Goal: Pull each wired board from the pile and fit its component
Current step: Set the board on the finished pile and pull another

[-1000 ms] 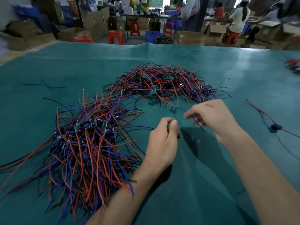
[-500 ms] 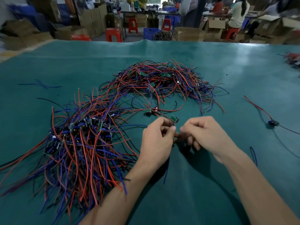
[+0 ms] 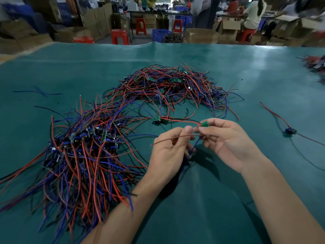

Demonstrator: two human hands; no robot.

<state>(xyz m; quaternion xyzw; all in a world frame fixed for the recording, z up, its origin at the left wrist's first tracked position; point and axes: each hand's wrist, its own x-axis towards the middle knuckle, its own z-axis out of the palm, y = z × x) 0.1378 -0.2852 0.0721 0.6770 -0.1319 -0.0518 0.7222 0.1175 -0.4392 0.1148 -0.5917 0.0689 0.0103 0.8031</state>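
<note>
- Right hand (image 3: 226,141), centre right of the frame: thumb and forefinger pinch a small green board (image 3: 204,124) at its edge; the other fingers curl loosely beneath. The board is held above the cloth, just right of centre.
- Left hand (image 3: 170,150), centre: thumb and forefinger pressed together on a thin red wire (image 3: 168,139) that runs leftward from the fingertips; a blue wire (image 3: 194,147) hangs between the two hands. The fingertips of both hands nearly meet.
- A red lead (image 3: 182,121) arcs from the held board to the left, toward a second board (image 3: 156,118) lying on the cloth just above the left hand.
- Far pile (image 3: 168,87), upper centre: a tangle of red, blue and black wires with green boards scattered in it.
- Near pile (image 3: 79,152), left of the frame: a denser tangle, with dark components clustered at its upper part and wires fanning toward the lower left.
- Single wired part (image 3: 290,131), right of the frame, lies apart from both piles.
- Green cloth (image 3: 228,71) covers the table.
- Upper edge of the frame: red stools (image 3: 120,36), cardboard boxes (image 3: 200,35) and a seated person (image 3: 253,14), all blurred.
</note>
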